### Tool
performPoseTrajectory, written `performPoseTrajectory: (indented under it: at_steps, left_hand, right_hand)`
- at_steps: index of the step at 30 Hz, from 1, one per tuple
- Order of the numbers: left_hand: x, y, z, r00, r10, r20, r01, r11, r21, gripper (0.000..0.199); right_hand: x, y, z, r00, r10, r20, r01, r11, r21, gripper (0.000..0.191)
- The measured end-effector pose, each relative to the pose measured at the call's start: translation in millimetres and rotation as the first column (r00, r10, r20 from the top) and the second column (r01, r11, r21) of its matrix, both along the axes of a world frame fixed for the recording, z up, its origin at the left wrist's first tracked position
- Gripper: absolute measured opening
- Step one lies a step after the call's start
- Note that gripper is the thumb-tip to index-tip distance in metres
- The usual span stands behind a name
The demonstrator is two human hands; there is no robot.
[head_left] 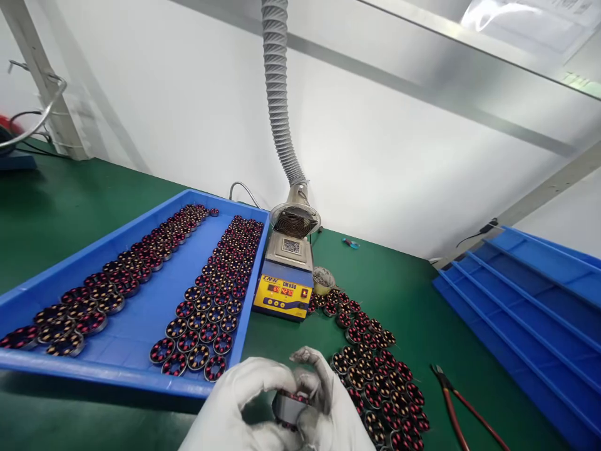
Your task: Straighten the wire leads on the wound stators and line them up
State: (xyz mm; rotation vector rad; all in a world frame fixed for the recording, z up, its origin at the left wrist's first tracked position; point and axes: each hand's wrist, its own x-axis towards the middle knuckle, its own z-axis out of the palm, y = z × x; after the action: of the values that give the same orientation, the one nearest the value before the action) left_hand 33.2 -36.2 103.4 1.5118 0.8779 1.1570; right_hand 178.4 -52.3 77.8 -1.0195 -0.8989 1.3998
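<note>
Both my hands wear white gloves and meet at the bottom middle. My left hand (239, 401) and my right hand (335, 407) together pinch one small round wound stator (290, 408), dark with red windings. Just to the right lies a long spread of the same stators (375, 369) on the green mat. To the left, a blue tray (141, 369) holds two long bands of stators (211, 300).
A yellow solder pot (284, 282) with a red digital readout stands beyond my hands, under a grey ribbed fume hose (278, 94). Red-handled pliers (457, 407) lie at the right. Stacked blue trays (530, 294) sit at the far right.
</note>
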Motion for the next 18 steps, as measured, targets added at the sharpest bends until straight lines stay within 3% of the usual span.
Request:
performPoseTrajectory:
  at_steps: [3,5,7,9,11,14,18]
  left_hand:
    - [-1,-1,-0.3,0.994,0.056,0.094,-0.076,0.973,0.217,0.039]
    - [-4,-1,0.6,0.993,0.082,0.081,-0.102,0.953,0.286,0.036]
    - [-8,0,1.6,0.997,0.042,0.066,-0.056,0.97,0.236,0.038]
    - [-10,2,2.1,0.995,-0.075,0.066,0.067,0.991,0.12,0.04]
    - [-10,5,2.1,0.984,-0.155,0.085,0.154,0.988,0.017,0.031]
    - [-7,8,3.0,0.988,-0.089,0.123,0.099,0.992,-0.084,0.009]
    - [-11,8,2.4,0.987,-0.002,0.163,0.006,1.0,-0.029,0.013]
  right_hand:
    - [-5,-3,0.4,0.996,-0.03,0.078,0.023,0.995,0.099,0.051]
    - [-6,-5,-1.8,0.992,-0.063,0.109,0.049,0.991,0.128,0.046]
    - [-8,-6,-7.0,0.986,-0.1,0.136,0.082,0.987,0.136,0.041]
    - [-9,-5,-13.7,0.98,-0.123,0.154,0.102,0.985,0.138,0.037]
    - [-11,-3,-19.6,0.984,-0.111,0.136,0.094,0.987,0.13,0.036]
    - [-16,2,-23.6,0.993,-0.108,0.043,0.104,0.991,0.089,0.034]
    - [-20,2,-17.8,0.983,-0.173,-0.067,0.169,0.983,-0.066,0.03]
